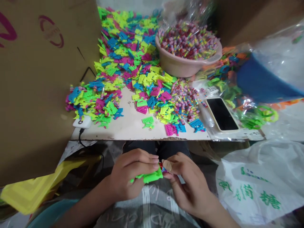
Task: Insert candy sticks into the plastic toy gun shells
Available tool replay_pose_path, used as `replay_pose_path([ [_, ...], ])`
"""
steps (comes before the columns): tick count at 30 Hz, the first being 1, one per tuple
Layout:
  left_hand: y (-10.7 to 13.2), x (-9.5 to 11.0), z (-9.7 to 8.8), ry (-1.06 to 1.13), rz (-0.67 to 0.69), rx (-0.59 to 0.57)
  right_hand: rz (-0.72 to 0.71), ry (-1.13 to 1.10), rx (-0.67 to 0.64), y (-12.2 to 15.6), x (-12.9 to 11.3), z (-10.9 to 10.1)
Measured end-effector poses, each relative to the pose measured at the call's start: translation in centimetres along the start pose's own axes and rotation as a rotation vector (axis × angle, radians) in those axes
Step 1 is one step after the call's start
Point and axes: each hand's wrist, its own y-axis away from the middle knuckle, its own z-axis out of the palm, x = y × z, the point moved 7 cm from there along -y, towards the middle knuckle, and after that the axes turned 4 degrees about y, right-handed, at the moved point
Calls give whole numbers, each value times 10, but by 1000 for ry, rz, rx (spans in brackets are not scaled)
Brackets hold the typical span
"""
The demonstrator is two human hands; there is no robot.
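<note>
My left hand [129, 174] is closed around a bright green plastic toy piece [152, 176], held over my lap below the table edge. My right hand [187, 182] pinches a small red and blue candy roll [161, 167] against the end of that green piece; a plaster is wrapped on its thumb. On the white table [133, 128] above lies a wide heap of green, yellow, pink and blue plastic pieces [123, 60] and a scatter of small candy rolls [184, 101].
A pink basin [180, 65] full of candy rolls stands at the back right. A phone [222, 114] lies by the table's right edge, a small white device [82, 122] with a cable at the left. Cardboard [35, 79] walls the left; plastic bags [258, 183] crowd the right.
</note>
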Motion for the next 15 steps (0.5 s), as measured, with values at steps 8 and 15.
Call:
replay_pose_path([
  [8,1,4,-1,41,-8,18,-56,91,7,0,-11,1],
  [15,8,12,3,-213,19,69,49,194,216,9,-15,8],
])
